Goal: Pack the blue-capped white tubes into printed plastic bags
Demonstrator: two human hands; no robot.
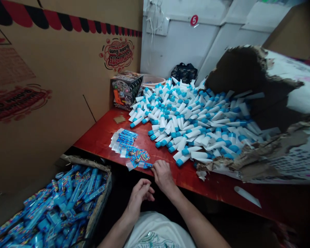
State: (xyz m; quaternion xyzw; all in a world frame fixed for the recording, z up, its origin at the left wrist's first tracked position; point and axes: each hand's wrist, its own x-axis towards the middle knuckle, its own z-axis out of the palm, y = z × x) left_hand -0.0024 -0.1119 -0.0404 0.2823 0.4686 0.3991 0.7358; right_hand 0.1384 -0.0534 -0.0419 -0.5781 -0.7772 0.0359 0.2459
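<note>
My right hand rests at the table's front edge. Its fingertips are pinched at the end of a blue printed sleeve. Beside it, just off the edge, my left hand is loosely curled with fingers a little apart and nothing visible in it. Several more blue printed sleeves with clear ends lie overlapped on the red table. Behind and to the right spreads a big heap of white tubes with blue caps.
A carton of wrapped blue tubes stands low at left. A torn box lies on its side at right, tubes spilling from its mouth. Farther back are a printed box, a pink basin and a dark bag. One tube lies apart.
</note>
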